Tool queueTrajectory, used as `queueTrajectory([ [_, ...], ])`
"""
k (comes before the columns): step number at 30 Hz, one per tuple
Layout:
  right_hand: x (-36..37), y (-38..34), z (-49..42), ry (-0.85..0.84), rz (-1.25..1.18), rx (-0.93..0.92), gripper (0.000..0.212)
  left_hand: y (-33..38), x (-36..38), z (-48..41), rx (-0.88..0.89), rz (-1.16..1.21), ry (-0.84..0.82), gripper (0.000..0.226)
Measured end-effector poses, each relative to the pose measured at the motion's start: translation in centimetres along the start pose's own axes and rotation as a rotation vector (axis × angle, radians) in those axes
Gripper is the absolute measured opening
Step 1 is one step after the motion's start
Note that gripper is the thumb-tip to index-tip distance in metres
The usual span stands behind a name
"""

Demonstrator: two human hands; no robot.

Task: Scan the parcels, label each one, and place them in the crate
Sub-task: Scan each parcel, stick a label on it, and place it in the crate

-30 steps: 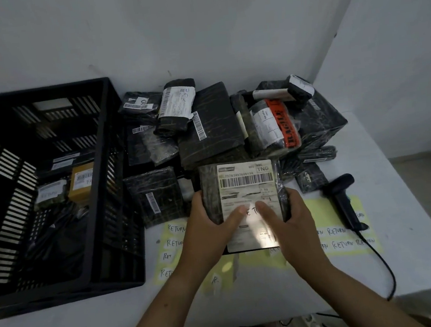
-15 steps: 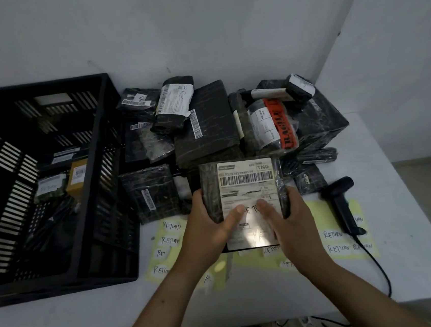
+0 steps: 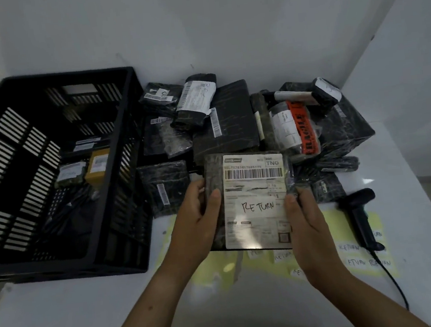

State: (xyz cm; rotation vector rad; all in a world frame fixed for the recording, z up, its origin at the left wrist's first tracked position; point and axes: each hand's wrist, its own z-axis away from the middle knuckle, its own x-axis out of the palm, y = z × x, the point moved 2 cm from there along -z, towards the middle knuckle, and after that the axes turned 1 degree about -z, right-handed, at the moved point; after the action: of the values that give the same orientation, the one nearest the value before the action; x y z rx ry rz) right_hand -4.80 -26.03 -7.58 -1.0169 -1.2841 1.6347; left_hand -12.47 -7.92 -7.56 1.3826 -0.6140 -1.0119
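Note:
A flat black-wrapped parcel (image 3: 251, 186) with a white shipping label is held above the table's middle. A handwritten RETURN sticker (image 3: 257, 207) sits on that label. My left hand (image 3: 196, 224) grips the parcel's left edge, thumb on top. My right hand (image 3: 305, 223) grips its right edge the same way. The black slatted crate (image 3: 117, 152) stands at the left and holds a few parcels (image 3: 95, 165). A pile of black-wrapped parcels (image 3: 223, 120) lies behind the held one. The black handheld scanner (image 3: 361, 217) lies on the table to the right.
A yellow sheet of RETURN stickers (image 3: 357, 257) lies under my hands on the white table (image 3: 64, 307). The scanner's cable (image 3: 397, 285) runs off the front right edge. A parcel with orange FRAGILE tape (image 3: 303, 127) sits in the pile. White walls close the back and right.
My thumbs have slid from the middle of the label out to the parcel's side edges, uncovering the RETURN sticker. The parcel has tilted up slightly toward me.

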Motion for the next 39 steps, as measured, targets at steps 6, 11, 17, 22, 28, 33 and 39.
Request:
queueTrajectory([
  [6,6.2,-3.5,0.9,0.045,-0.038,-0.031,0.025,3.0,-7.2,-1.0,0.109,-0.093,0.052,0.044],
  [11,13.3,-6.8,1.5,0.062,-0.117,0.059,0.023,4.8,-18.9,-2.2,0.284,-0.215,0.189,0.033],
  [17,21.6,-9.6,1.5,-0.069,-0.025,0.070,0.022,1.6,-36.9,-7.0,0.308,-0.734,0.365,0.029],
  [22,27.9,-9.0,0.1,-0.227,0.082,0.062,0.050,-3.1,-45.6,-10.9,0.195,-1.051,0.245,0.037],
  [28,36.2,-8.5,-3.5,-0.454,0.255,0.162,0.050,-6.9,-48.4,-11.6,0.115,-1.079,0.132,0.050],
  [33,42.2,-5.2,-6.3,-0.505,0.316,0.338,0.038,-7.1,-48.1,-11.5,0.153,-1.085,0.128,0.071],
  [39,47.2,-0.5,-7.6,-0.554,0.333,0.518,0.041,-7.0,-48.3,-11.4,0.154,-1.020,0.132,0.069],
])
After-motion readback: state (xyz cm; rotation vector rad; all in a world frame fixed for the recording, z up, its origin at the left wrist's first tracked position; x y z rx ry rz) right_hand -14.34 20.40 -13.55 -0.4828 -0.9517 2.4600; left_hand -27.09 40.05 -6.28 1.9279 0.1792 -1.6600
